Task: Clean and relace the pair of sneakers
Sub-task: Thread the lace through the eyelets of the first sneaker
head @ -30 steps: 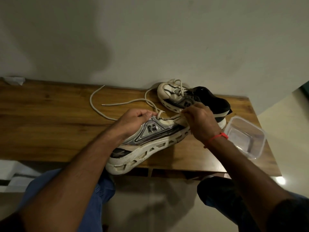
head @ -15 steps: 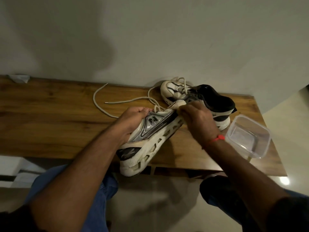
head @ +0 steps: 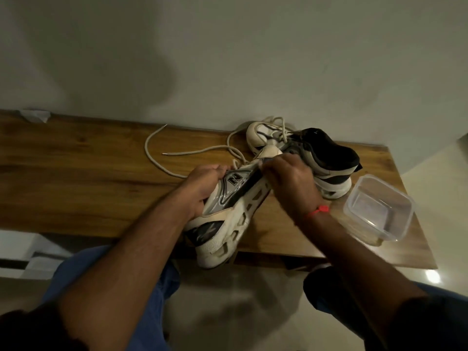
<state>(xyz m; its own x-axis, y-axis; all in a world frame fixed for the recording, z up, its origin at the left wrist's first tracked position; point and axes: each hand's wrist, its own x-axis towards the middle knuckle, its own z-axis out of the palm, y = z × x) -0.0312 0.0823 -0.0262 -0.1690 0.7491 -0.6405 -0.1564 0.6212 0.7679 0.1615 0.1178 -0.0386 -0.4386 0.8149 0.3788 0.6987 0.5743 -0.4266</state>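
I held the near sneaker (head: 228, 214) tilted over the tabletop's (head: 76, 178) front edge, heel hanging past it. My left hand (head: 202, 188) gripped its side and collar; my right hand (head: 288, 181) pinched near the toe, though on what I could not tell. Its loose lace (head: 157, 158) trailed toward the back edge. The second sneaker (head: 316, 155) lay behind, with a clear plastic container (head: 379, 209) at the right edge.

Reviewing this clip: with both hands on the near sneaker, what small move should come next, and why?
Probably draw the loose lace through near the toe: the left hand grips the near sneaker at its upper, the right hand works at its front, and the lace trails slack across the table.
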